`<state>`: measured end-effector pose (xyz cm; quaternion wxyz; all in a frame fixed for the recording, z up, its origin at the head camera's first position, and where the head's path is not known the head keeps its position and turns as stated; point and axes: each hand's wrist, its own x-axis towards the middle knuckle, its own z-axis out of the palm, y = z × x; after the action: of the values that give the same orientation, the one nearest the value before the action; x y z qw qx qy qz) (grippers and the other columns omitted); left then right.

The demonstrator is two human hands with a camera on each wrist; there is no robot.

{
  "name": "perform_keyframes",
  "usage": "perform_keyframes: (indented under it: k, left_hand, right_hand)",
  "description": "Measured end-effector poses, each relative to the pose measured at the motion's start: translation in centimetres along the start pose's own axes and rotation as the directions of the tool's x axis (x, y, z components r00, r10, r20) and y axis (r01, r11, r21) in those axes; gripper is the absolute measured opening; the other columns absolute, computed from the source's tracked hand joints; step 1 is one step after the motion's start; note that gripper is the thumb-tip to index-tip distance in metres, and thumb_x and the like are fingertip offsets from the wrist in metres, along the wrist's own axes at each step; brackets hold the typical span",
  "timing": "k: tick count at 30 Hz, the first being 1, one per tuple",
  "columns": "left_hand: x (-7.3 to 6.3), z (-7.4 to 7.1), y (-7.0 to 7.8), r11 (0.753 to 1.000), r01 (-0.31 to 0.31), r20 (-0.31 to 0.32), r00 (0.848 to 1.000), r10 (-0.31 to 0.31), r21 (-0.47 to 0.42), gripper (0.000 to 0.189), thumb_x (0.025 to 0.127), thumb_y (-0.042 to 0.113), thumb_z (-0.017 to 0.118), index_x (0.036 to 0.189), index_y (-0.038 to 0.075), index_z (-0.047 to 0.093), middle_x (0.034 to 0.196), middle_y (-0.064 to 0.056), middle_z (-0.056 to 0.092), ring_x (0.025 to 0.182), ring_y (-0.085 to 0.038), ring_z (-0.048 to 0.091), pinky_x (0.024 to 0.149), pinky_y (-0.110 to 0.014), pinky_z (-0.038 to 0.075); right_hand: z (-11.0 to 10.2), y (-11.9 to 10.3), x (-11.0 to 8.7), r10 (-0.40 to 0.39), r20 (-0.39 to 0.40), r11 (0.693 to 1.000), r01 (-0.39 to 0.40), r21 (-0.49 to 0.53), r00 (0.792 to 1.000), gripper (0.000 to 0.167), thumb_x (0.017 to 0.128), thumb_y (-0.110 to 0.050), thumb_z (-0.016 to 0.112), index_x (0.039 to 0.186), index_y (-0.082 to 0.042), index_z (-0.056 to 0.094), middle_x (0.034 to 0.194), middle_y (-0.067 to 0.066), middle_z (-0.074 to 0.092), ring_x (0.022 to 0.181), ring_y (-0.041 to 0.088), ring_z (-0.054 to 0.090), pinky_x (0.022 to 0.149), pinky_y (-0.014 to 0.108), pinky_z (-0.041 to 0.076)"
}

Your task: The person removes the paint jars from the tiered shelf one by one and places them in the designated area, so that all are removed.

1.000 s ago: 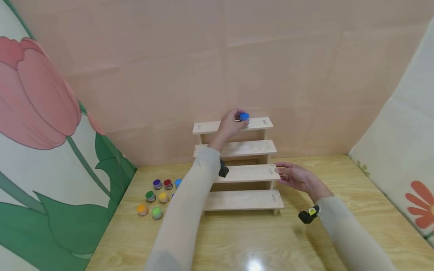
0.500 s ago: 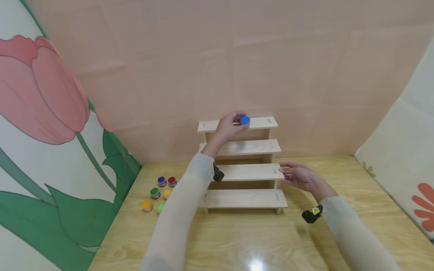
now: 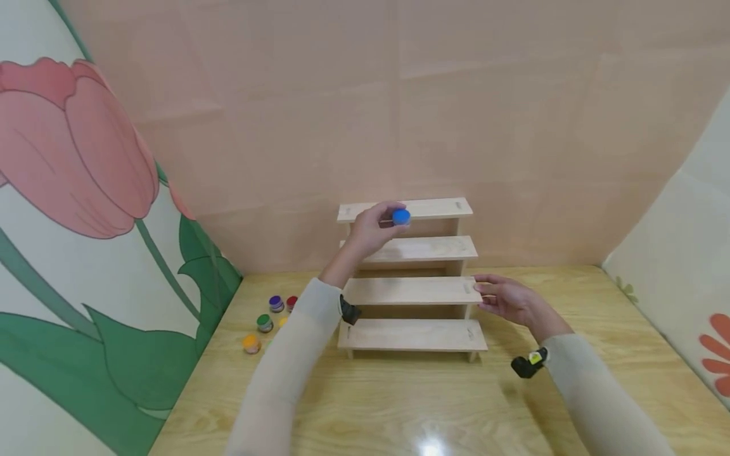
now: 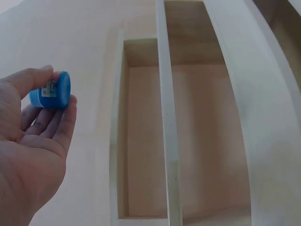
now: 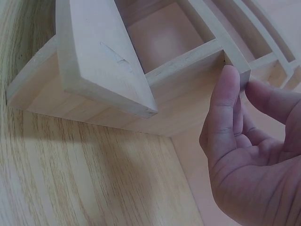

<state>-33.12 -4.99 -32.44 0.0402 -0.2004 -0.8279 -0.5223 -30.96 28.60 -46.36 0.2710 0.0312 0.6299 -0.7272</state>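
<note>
My left hand (image 3: 371,231) pinches a small paint jar with a blue lid (image 3: 401,217) between thumb and fingers. In the head view the jar overlaps the front edge of the top board of a four-step wooden display rack. The left wrist view shows the label on the blue paint jar (image 4: 57,92), tilted on its side there, apart from the rack's boards (image 4: 169,141). With thumb and fingertips, my right hand (image 3: 507,301) grips the right end of the second board from the bottom (image 3: 413,291). Close up, the right hand (image 5: 254,146) pinches that board's corner (image 5: 237,61).
Several small jars stand on the wooden table left of the rack, among them a purple-lidded jar (image 3: 276,304), a green-lidded jar (image 3: 265,323) and an orange one (image 3: 251,344). My left sleeve (image 3: 291,354) hides others. A pinkish backdrop (image 3: 285,126) rises behind the rack.
My left hand has drawn the blue-lidded jar back from over the top board, down and slightly left. The right hand keeps its grip on the rack. The head view has turned slightly left.
</note>
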Motion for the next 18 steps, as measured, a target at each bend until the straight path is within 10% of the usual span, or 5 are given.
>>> perform_keyframes:
  k: [18]
  left_hand:
    - [-5.0,-3.0,-2.9,0.999,0.011,0.026,1.000,-0.010,-0.030,0.043,0.095,0.016,0.073,0.135,0.008,0.061,0.131,-0.013,0.061,0.120,-0.032,0.064,0.094,-0.036,0.058]
  right_hand:
    - [-0.3,-0.3,0.4,0.000,0.014,1.000,0.000,0.011,1.000,0.050,0.103,-0.014,0.060,0.146,-0.009,0.036,0.098,0.000,0.070,0.080,0.011,0.063,0.082,0.027,0.060]
